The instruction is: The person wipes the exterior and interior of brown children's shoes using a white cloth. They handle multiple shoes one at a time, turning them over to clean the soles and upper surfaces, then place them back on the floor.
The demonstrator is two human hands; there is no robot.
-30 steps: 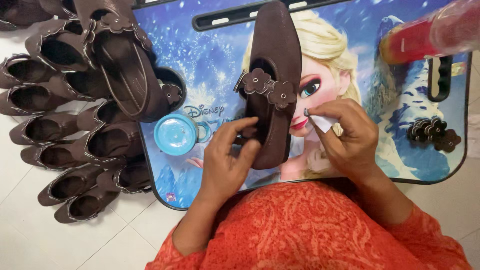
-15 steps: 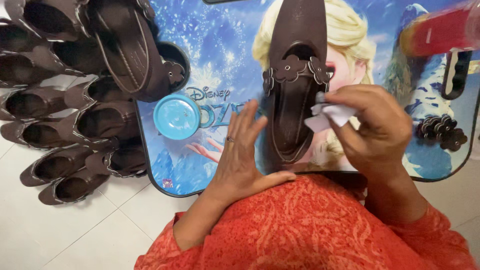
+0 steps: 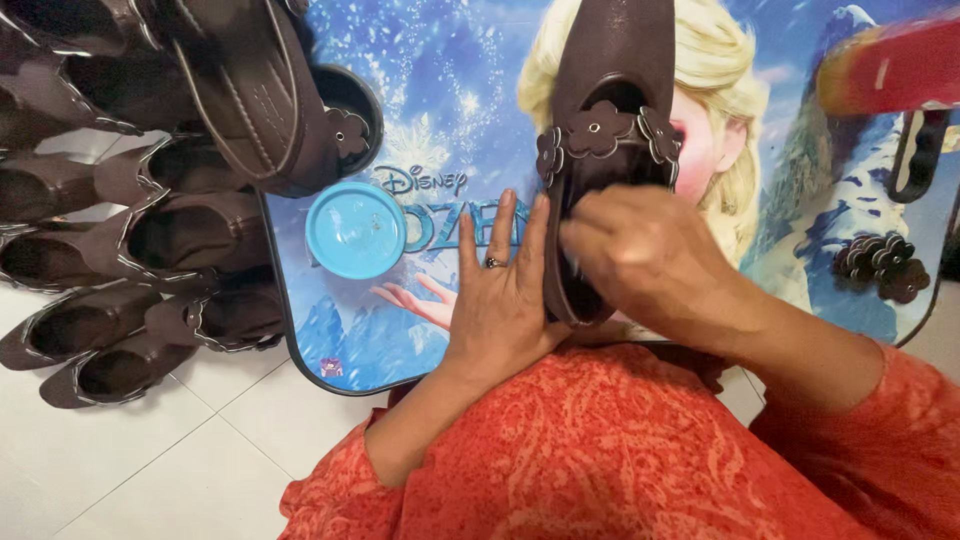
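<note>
Right now your left hand [image 3: 500, 300] lies flat, fingers spread and released, pressed against the side of the dark brown shoe [image 3: 610, 130] that lies toe-away on the tabletop [image 3: 440, 110], just in front of your lap. Your right hand [image 3: 650, 260] is curled over the shoe's heel opening; whether its fingers pinch anything there you cannot tell. The shoe looks light and soft, matte rather than slippery, so it would likely flex if squeezed; hold it by the firmer sole edge or heel, not by the flower-trimmed strap [image 3: 600, 135]. A round light blue lid [image 3: 355, 230] sits just left of your left hand. The tabletop carries a blue, snowy cartoon print. Loose brown flower pieces [image 3: 885, 265] lie at the right, and more brown shoes [image 3: 130, 250] crowd the floor on the left.
</note>
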